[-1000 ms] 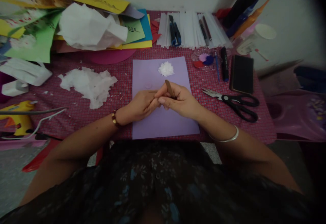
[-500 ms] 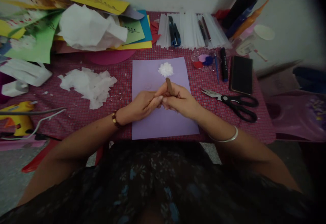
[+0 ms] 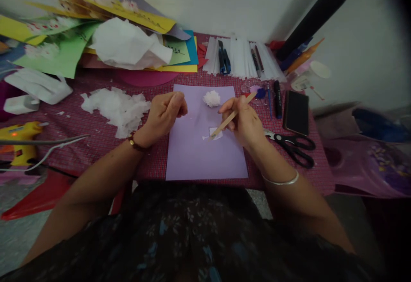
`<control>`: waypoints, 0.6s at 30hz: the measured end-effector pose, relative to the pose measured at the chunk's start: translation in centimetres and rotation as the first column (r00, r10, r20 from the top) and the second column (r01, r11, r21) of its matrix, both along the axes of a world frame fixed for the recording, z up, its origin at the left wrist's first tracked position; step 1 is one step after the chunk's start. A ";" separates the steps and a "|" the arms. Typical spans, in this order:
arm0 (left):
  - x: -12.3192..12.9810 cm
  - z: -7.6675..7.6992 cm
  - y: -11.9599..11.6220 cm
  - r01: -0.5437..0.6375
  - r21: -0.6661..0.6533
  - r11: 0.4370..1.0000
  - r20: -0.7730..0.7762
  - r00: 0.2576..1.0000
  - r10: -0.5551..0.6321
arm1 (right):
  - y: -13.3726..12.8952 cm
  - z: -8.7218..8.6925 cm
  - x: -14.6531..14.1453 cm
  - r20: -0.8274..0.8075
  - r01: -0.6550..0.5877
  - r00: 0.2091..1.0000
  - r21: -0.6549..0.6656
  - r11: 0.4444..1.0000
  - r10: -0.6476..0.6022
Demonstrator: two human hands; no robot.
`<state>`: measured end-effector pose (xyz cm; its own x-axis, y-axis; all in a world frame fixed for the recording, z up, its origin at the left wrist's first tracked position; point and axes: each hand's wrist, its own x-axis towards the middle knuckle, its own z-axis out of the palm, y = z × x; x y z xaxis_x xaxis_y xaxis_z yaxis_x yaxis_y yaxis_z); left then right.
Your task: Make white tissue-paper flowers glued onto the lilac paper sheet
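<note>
My right hand (image 3: pixel 245 121) grips a flat wooden stick (image 3: pixel 233 116), which slants down to the left over the purple sheet (image 3: pixel 205 162). By the stick's lower tip is a small white paper piece (image 3: pixel 216 133), with a tiny white scrap beside it. Above, a fluffy white paper flower (image 3: pixel 212 98) sits near the sheet's top edge. My left hand (image 3: pixel 165 113) is closed at the sheet's left edge; whatever its fingers hold, if anything, is hidden. Crumpled white tissue pieces (image 3: pixel 117 111) lie on the cloth to its left.
Black-handled scissors (image 3: pixel 297 147), a phone (image 3: pixel 296 113) and a marker (image 3: pixel 278 99) lie at the right. A yellow glue gun (image 3: pixel 25 141) with cables is at the left. Behind are white sticks (image 3: pixel 239 57), coloured papers (image 3: pixel 189 51) and a white crumpled bundle (image 3: pixel 128 44).
My hands have moved apart, the left to the left and the right to the right with the stick. The white piece now shows on the sheet. The view has shifted.
</note>
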<state>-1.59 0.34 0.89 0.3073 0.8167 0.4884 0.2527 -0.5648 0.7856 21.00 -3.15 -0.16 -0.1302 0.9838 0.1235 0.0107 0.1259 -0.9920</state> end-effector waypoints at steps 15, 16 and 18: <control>4.0 -2.7 -1.5 0.114 0.007 0.993 -0.561 0.823 -0.091 | 1.3 -0.5 0.5 -0.113 0.176 0.979 0.082 0.981 -0.167; 4.2 -2.8 -1.3 0.098 -0.005 0.995 -0.589 0.804 -0.081 | 1.2 -0.5 0.5 -0.091 0.170 0.983 0.084 0.982 -0.162; 4.8 -2.9 -0.9 0.096 -0.013 0.995 -0.649 0.756 -0.082 | 1.1 -0.4 0.4 -0.050 0.153 0.988 0.094 0.984 -0.149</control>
